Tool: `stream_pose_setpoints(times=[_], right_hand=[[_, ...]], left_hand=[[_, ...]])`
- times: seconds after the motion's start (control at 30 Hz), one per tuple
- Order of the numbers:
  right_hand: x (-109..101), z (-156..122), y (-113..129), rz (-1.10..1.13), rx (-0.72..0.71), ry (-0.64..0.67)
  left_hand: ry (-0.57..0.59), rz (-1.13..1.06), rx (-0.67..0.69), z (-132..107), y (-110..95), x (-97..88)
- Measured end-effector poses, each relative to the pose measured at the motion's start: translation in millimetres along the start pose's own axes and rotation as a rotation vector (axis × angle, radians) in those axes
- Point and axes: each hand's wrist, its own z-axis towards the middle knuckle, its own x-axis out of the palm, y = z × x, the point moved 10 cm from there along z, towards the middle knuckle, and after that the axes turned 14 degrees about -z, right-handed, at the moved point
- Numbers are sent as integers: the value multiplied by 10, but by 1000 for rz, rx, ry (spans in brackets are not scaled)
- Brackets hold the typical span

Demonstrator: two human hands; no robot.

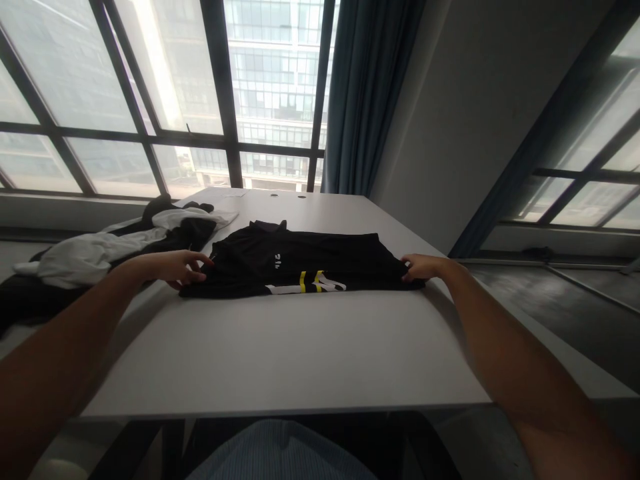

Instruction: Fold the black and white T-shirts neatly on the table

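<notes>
Black garment (320, 250): lies folded in a long, flat band across the white table (310, 353), running from left hand to right hand. Shows a collar (269, 226) at the far edge, left of center. Bears a small white mark (277, 261) below the collar, plus a yellow-and-white print (310, 281) along the near edge.

Left hand (183, 267): set at the left end of the black garment, touching the fabric. Held partly open, with fingers bent and spaced apart. Not possible to determine from this view: fabric pinched or merely touched.

Right hand (423, 268): set at the right end of the same garment. Closed on the fabric edge, with thumb and fingers drawn together.

Clothes pile (110, 247): lies in a loose heap of black and white fabric at the left side of the table, just beside the left forearm. Stands apart from the folded band at the far end; partly hidden behind the forearm at the near end.

Surroundings: beyond the far end of the table, a framed window (275, 73) with a blue curtain (373, 93); to the right, a gray wall (470, 120). Below the near table edge, striped clothing (280, 450).
</notes>
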Motion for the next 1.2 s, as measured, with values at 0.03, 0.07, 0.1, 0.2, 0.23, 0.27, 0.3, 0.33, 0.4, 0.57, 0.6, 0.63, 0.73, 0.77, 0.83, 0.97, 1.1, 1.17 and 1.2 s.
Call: stream_pose_setpoints(times=[0.03,0.07,0.1,0.2,0.23,0.27,0.3,0.33,0.4,0.57,0.6,0.63,0.73,0.77,0.83,0.97,1.1,1.17,1.2], right_hand=[[-40,12,14,-16,-12,-43],[-96,27,27,-39,-20,-108],[-152,41,38,-67,-19,-181],[-242,77,66,-97,6,-358],[-242,86,80,-78,9,-390],[-231,94,100,-48,3,-410],[-215,99,128,-13,-17,-419],[-203,99,159,22,-43,-425],[-201,88,210,84,-97,-432],[-202,75,239,131,-151,-378],[-206,70,250,131,-162,-374],[-216,62,267,133,-175,-380],[-226,46,320,149,-198,-391],[-222,46,334,148,-198,-388],[-204,54,363,114,-193,-373],[-181,81,389,-5,-177,-341],[-256,79,351,-8,-181,-372],[-321,62,336,6,-194,-414],[-361,48,330,14,-194,-451]], left_hand=[[2,39,-3,58,-17,18],[1,82,-4,121,-48,40],[-21,130,7,182,-98,53],[-149,245,66,301,-273,105],[-182,266,94,315,-325,147],[-203,277,122,321,-366,197],[-212,277,145,325,-393,248],[-208,266,164,328,-410,297],[-170,217,191,342,-419,374],[-108,155,231,388,-426,428],[-121,174,231,393,-425,425],[-136,197,225,398,-419,425],[-152,246,194,416,-393,458],[-136,250,195,422,-393,485],[-77,234,219,430,-412,554],[-12,161,282,391,-489,575],[-111,110,419,247,-746,326],[-206,88,503,167,-924,127],[-259,86,534,141,-1000,33]])
